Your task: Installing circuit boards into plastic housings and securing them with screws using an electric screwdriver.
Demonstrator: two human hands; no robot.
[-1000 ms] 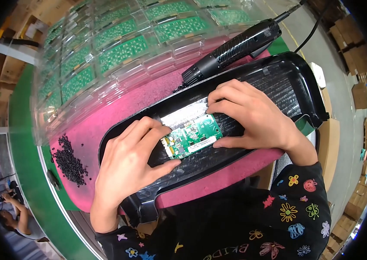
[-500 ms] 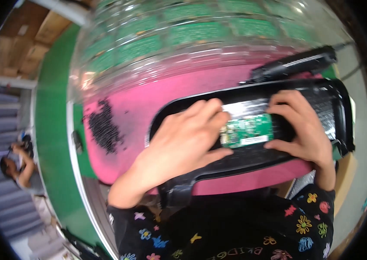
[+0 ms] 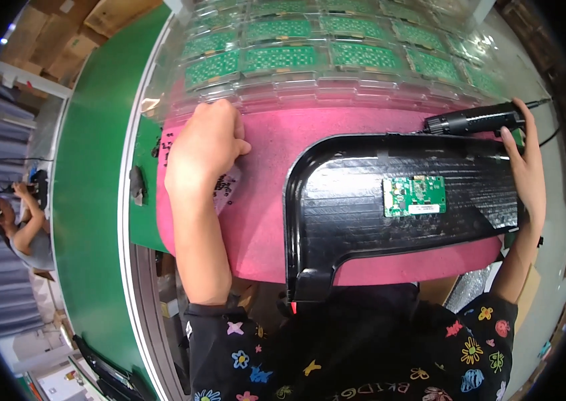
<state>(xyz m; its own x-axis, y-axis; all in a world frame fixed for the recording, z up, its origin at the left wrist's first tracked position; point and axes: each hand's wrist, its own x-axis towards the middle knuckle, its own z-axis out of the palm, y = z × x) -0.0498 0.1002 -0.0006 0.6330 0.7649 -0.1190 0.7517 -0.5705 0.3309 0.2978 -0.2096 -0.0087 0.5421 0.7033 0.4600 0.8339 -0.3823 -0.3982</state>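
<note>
A black curved plastic housing (image 3: pixel 356 194) lies before me with its hollow side up. Inside it rests a small green circuit board (image 3: pixel 414 196), with neither hand on it. My left hand (image 3: pixel 206 150) is over the pile of small black screws (image 3: pixel 224 190), its fingers curled together and partly hidden; what they hold, if anything, does not show. At the housing's right end, my right hand (image 3: pixel 528 167) has its thumb and fingers around the rear end of a black electric screwdriver (image 3: pixel 466 121), which lies along the far rim.
Clear plastic trays (image 3: pixel 283 80) of green circuit boards stand at the far side. A pink mat (image 3: pixel 263 154) lies under the housing. A dark small object (image 3: pixel 137 185) sits on the green table (image 3: pixel 99 174) at left. Another person (image 3: pixel 26 224) sits farther left.
Both hands have left the circuit board, which now lies in the housing. My left hand has moved left to the screws; my right hand has moved right to the screwdriver. The view has shifted.
</note>
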